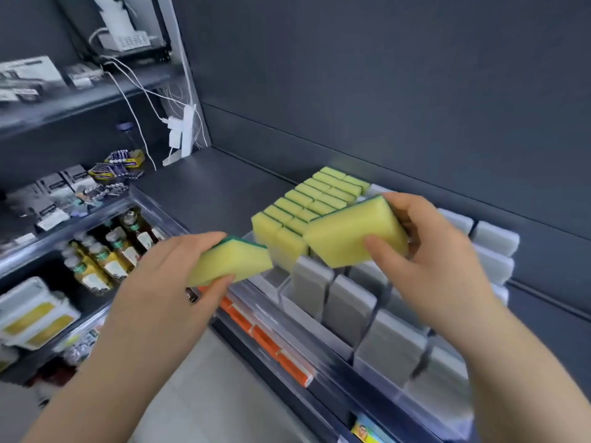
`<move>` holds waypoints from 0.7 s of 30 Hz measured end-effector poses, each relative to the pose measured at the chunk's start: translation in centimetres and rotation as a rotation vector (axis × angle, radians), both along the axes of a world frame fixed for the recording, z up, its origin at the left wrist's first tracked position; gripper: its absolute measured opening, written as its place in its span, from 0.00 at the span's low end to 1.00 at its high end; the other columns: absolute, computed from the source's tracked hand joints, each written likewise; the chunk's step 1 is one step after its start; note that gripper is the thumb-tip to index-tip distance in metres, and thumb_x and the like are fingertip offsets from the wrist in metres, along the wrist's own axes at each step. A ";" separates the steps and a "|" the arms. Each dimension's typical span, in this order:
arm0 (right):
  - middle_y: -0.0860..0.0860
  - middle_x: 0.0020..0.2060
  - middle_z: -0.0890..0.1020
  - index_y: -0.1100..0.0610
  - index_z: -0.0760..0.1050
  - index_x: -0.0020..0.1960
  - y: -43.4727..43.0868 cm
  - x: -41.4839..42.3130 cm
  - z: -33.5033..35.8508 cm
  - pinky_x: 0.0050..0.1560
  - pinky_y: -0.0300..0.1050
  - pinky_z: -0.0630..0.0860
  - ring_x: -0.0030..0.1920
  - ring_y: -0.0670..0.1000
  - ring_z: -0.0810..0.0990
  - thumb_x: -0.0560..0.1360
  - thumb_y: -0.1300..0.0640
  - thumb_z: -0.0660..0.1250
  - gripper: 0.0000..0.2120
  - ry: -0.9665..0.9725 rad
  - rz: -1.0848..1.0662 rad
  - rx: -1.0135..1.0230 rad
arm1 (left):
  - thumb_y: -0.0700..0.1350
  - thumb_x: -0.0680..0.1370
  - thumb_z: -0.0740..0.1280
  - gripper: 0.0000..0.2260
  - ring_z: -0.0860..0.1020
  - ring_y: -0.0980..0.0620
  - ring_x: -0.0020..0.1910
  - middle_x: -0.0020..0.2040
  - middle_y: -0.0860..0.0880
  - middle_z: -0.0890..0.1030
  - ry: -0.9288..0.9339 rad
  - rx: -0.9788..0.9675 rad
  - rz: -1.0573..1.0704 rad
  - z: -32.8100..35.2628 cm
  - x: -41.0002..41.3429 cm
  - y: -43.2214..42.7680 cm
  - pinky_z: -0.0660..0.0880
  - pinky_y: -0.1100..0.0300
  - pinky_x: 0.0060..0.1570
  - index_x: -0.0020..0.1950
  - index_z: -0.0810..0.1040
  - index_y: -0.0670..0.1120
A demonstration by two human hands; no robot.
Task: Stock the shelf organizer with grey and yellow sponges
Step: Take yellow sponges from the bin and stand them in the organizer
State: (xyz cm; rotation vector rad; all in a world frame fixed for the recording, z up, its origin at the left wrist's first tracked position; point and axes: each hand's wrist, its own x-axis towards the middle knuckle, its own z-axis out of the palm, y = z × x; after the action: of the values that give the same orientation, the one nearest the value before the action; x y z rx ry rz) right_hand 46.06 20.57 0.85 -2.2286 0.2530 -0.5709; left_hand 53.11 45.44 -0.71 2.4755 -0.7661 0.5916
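My left hand (172, 282) grips a yellow sponge with a green scouring side (232, 262), held tilted just left of the organizer. My right hand (428, 251) grips a second yellow sponge (348, 233), held above the organizer's front rows. The clear shelf organizer (319, 327) stands on the dark shelf. Two rows of upright yellow sponges (307, 203) fill its back left lanes. Several grey sponges (348, 305) stand upright in the lanes to the right and in front, partly under my right hand.
The dark shelf (208, 190) stretches left of the organizer. More grey sponges (494, 238) are stacked at the back right. Orange packs (265, 340) sit on the shelf below. Bottles (108, 251), battery packs (121, 164) and white cables (182, 129) are at left.
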 end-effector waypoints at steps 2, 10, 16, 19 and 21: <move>0.39 0.50 0.77 0.44 0.68 0.62 0.4 2.1 -0.1 0.46 0.28 0.69 0.50 0.36 0.73 0.71 0.51 0.65 0.20 0.050 -0.016 -0.023 | 0.45 0.70 0.75 0.18 0.70 0.60 0.49 0.49 0.56 0.75 0.075 -0.026 -0.005 -0.7 2.1 0.1 0.57 0.82 0.53 0.58 0.77 0.46; 0.43 0.56 0.76 0.44 0.66 0.66 3.5 7.9 -1.0 0.57 0.37 0.70 0.57 0.41 0.73 0.71 0.52 0.68 0.24 0.128 -0.126 -0.033 | 0.42 0.69 0.75 0.21 0.67 0.64 0.47 0.50 0.57 0.74 0.152 -0.072 -0.143 -1.9 11.9 0.5 0.60 0.82 0.52 0.61 0.76 0.47; 0.33 0.47 0.75 0.34 0.65 0.54 8.4 12.3 -1.0 0.48 0.22 0.68 0.51 0.34 0.73 0.69 0.52 0.69 0.21 0.172 -0.228 -0.090 | 0.51 0.74 0.67 0.21 0.68 0.61 0.51 0.54 0.56 0.74 0.176 -0.072 -0.315 -1.5 20.1 2.4 0.68 0.63 0.46 0.67 0.71 0.52; 0.35 0.51 0.75 0.37 0.69 0.58 10.5 14.1 -1.5 0.50 0.20 0.64 0.48 0.37 0.72 0.70 0.54 0.70 0.21 0.269 -0.263 -0.131 | 0.51 0.75 0.67 0.21 0.69 0.59 0.51 0.54 0.55 0.75 0.170 -0.066 -0.387 -1.5 23.6 3.4 0.68 0.59 0.43 0.67 0.71 0.52; 0.37 0.52 0.74 0.42 0.71 0.61 11.6 15.0 -2.1 0.48 0.17 0.61 0.46 0.36 0.70 0.71 0.56 0.70 0.21 0.283 -0.315 -0.170 | 0.50 0.74 0.67 0.22 0.69 0.60 0.52 0.55 0.56 0.75 0.182 -0.068 -0.435 -1.9 25.2 3.7 0.67 0.60 0.46 0.67 0.71 0.52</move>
State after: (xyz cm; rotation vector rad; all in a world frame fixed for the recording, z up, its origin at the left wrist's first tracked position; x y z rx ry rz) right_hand 61.09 32.19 -1.27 -2.4521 0.7351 -0.4523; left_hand 78.35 49.14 -2.61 2.1650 -1.1428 0.2249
